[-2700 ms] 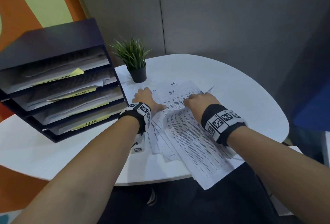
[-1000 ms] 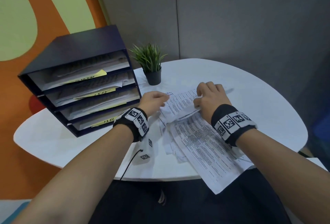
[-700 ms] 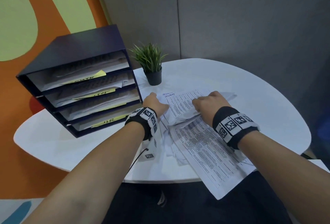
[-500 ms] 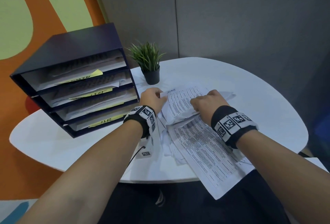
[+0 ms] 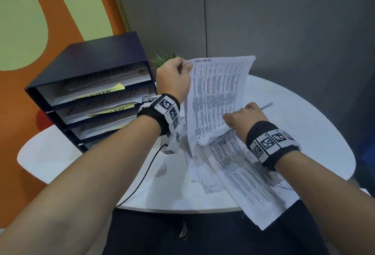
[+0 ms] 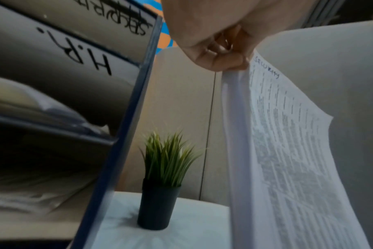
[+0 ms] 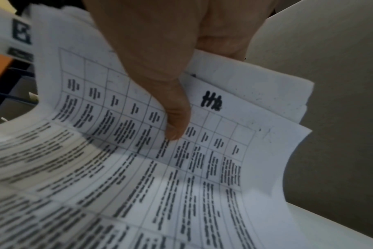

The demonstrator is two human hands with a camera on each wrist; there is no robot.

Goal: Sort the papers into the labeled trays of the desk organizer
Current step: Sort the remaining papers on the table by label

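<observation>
My left hand [image 5: 187, 65] pinches the top left corner of a printed sheet [image 5: 217, 100] marked "SECURITY" and holds it nearly upright above the loose paper pile [image 5: 243, 169]. In the left wrist view, the left hand [image 6: 241, 65] grips that sheet [image 6: 287, 151] beside the organizer. My right hand [image 5: 228, 119] sits at the sheet's lower right, on the pile. In the right wrist view, the right hand [image 7: 177, 128] holds a table sheet marked "HR" [image 7: 211, 102], thumb on its printed face, fingers behind. The dark blue organizer [image 5: 91, 76] stands at the left, its trays holding papers and yellow labels.
A small potted plant [image 6: 162, 168] stands between the organizer's right wall [image 6: 121, 134] and the raised sheet. The pile overhangs the near edge of the round white table [image 5: 304, 132]. A black cable [image 5: 142, 179] trails from my left wristband. Grey wall panels stand behind.
My left hand has lifted the "SECURITY" sheet off the pile and raised it upright. The right hand stays low on the pile.
</observation>
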